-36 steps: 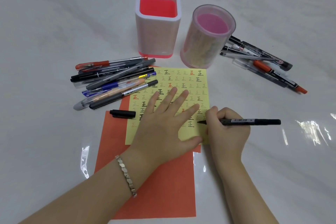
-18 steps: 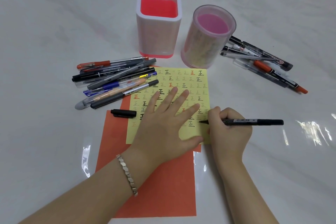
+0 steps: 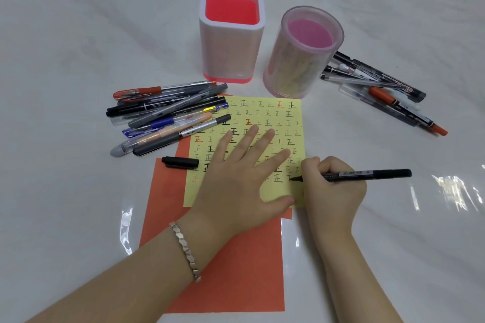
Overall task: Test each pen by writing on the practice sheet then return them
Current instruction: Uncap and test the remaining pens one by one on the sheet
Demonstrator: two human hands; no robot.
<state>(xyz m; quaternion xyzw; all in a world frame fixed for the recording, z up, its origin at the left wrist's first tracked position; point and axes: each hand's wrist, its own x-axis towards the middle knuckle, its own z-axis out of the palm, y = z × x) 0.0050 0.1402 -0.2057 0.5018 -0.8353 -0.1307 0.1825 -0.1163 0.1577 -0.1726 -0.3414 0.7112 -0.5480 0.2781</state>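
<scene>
Several pens (image 3: pixel 168 118) lie heaped at the left of the desk (image 3: pixel 65 191), with a loose black cap (image 3: pixel 181 162) just beside them. The left hand (image 3: pixel 236 178) lies spread flat on the yellow practice sheet (image 3: pixel 288 123). The right hand (image 3: pixel 333 191) pinches a black pen (image 3: pixel 367 174), its tip touching the sheet near its right edge.

Views: one, head-worn, wide-angle. Position: above the near side of the white table (image 3: pixel 78 34), facing forward and steeply down. Range: close; both forearms enter from the bottom edge, left hand (image 3: pixel 236 178) and right hand (image 3: pixel 333 189) with black pen (image 3: pixel 367 174) near frame centre. Upper part of frame: square holder (image 3: pixel 231 55), round holder (image 3: pixel 299 65), more table beyond
</scene>
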